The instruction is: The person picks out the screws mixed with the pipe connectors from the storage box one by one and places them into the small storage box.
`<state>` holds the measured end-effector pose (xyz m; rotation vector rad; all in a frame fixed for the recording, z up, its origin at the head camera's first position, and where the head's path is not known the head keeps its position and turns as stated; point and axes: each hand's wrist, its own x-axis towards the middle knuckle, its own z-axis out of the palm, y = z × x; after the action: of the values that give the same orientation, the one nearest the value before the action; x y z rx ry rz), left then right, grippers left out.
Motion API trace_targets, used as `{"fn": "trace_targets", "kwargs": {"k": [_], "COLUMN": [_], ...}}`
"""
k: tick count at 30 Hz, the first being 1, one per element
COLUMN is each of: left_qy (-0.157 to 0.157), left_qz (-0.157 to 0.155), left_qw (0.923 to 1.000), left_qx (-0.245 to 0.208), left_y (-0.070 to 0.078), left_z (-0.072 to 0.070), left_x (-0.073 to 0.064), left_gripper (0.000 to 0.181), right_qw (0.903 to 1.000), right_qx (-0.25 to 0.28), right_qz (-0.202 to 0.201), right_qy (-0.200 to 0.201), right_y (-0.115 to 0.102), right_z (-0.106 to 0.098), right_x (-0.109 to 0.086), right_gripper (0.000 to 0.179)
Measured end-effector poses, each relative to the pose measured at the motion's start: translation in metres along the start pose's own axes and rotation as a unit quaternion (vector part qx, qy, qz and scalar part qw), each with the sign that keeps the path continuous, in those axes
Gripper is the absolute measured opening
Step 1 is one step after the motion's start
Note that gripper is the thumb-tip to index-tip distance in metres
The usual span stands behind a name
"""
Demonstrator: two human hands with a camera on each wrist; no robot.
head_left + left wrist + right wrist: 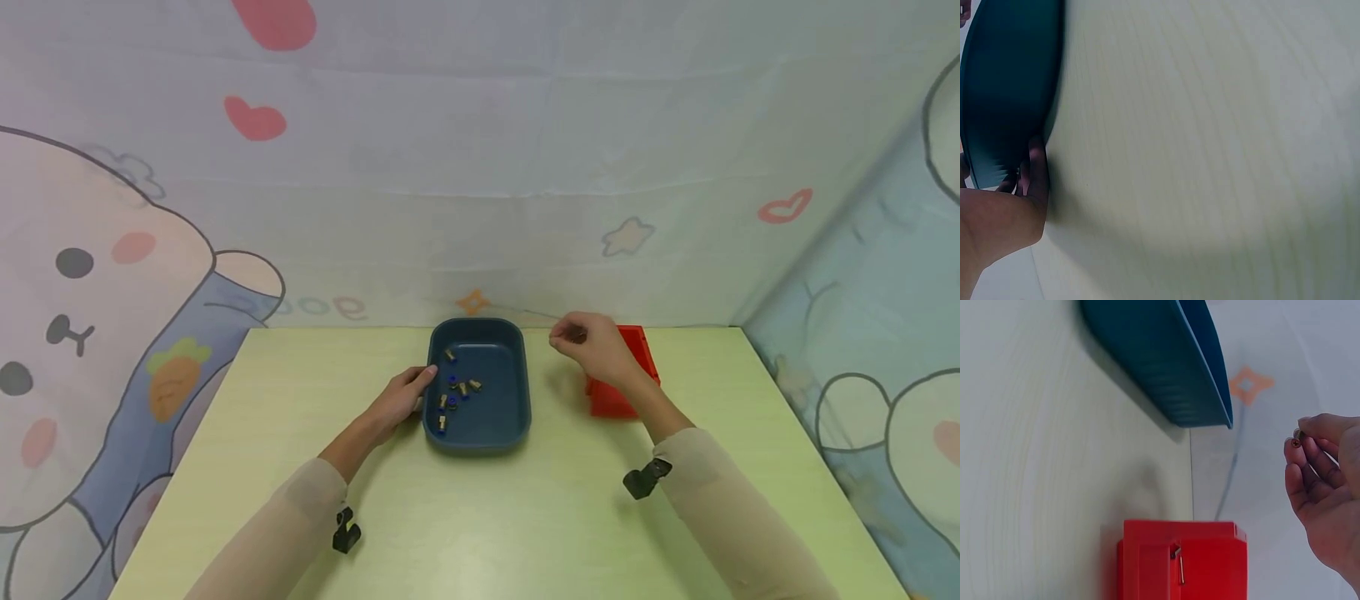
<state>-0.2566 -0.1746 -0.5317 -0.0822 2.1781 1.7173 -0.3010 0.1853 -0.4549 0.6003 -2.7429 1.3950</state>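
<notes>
A dark blue plastic tray (495,404) lies on the table. Along its left side are several small brass fittings (463,390) with blue ends. My left hand (397,398) grips the tray's left wall, thumb at the rim and fingers outside against it, as the left wrist view also shows. Raised between the tray and a red bin (613,403), my right hand (596,346) pinches a small screw (1296,443) between thumb and fingertip; its cross-slotted head shows in the right wrist view. Inside the red bin lies at least one thin screw (1181,569).
The pale wood-grain table (360,533) ends at a patterned cloth backdrop (450,150) just behind the tray and bin. More printed cloth hangs at the right side. The right forearm covers part of the red bin in the head view.
</notes>
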Motion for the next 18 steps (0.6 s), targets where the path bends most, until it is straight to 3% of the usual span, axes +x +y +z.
{"fn": "trace_targets", "kwargs": {"k": [7,18], "left_qy": [0.005,-0.002], "left_qz": [-0.002,0.001], "left_qw": [1.0,1.0], "left_qx": [-0.004,-0.006], "left_y": [-0.004,0.002], "left_z": [-0.001,-0.005], "left_x": [0.001,-0.003], "left_gripper": [0.065,0.065], "right_qw": [0.9999,0.9995], "right_qx": [-0.008,-0.013], "right_qz": [0.002,0.003], "right_qy": [0.01,0.03], "right_y": [0.007,0.013], "right_z": [-0.009,-0.022], "right_x": [-0.007,-0.01], "right_gripper": [0.007,0.006]}}
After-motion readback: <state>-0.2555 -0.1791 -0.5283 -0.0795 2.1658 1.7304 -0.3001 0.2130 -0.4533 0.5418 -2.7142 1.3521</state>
